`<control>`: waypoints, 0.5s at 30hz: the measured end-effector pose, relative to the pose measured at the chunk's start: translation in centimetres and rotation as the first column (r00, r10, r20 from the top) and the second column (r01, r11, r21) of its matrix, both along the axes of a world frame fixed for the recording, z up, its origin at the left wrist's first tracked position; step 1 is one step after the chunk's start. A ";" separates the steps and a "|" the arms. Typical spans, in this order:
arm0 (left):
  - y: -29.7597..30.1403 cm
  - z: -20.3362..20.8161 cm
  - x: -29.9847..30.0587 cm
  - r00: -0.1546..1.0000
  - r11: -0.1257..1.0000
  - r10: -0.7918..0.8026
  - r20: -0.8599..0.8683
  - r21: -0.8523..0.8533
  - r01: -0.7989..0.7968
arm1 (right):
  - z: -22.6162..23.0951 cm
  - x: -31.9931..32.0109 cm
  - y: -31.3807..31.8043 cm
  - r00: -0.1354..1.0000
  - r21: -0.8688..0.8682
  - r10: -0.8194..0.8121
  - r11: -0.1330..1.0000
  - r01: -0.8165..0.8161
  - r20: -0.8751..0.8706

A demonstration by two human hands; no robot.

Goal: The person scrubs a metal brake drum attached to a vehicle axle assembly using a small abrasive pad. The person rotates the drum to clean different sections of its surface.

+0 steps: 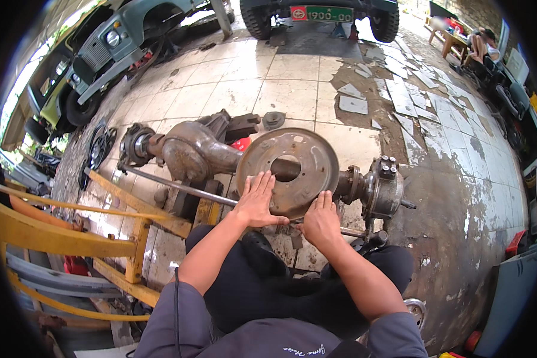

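A round, rusty brake backing plate point(319, 156) with a large central hole lies tilted in front of me, over the tube of a vehicle axle point(188, 149). My left hand point(258, 201) rests on its lower left part, fingers stretched out and thumb pointing right. At the lower right rim, my right hand point(322, 219) touches the plate with its fingers extended close together. No small item shows in either hand. Right of the plate is the axle's wheel hub end point(380, 190), with several bolt heads on top. A long steel rod point(182, 186) runs along the axle's near side.
A yellow metal frame point(71, 232) stands close on my left. Wooden blocks point(188, 203) sit beneath the axle. A round metal part point(274, 120) lies on the tiles beyond it. Broken tiles point(403, 98) cover the right floor. Vehicles point(110, 45) and a seated person point(486, 45) are farther back.
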State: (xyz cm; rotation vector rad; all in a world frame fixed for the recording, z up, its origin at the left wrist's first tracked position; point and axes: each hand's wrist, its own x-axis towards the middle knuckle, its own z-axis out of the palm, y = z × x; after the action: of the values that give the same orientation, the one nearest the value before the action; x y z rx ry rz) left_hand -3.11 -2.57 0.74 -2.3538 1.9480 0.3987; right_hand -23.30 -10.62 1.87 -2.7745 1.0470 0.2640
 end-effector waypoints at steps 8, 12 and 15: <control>0.5 -0.3 0.4 0.997 0.997 -0.059 0.053 -0.050 0.062 | -0.4 -0.3 0.1 1.000 -0.058 0.021 0.998 -0.020 0.020; 0.6 -1.5 1.0 0.999 0.993 -0.040 -0.033 -0.112 0.036 | 0.0 -0.4 0.1 0.998 -0.036 0.046 0.998 -0.045 0.039; 0.8 -1.9 0.4 0.999 0.991 -0.019 -0.041 -0.136 0.013 | -0.3 -0.5 -0.3 0.997 -0.062 0.070 0.996 -0.067 0.044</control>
State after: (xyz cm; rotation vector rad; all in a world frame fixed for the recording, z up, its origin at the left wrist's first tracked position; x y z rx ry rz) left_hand -2.76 -1.79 -1.18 -2.4276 2.0743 0.3271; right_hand -23.81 -10.89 1.61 -2.8601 0.9658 0.1784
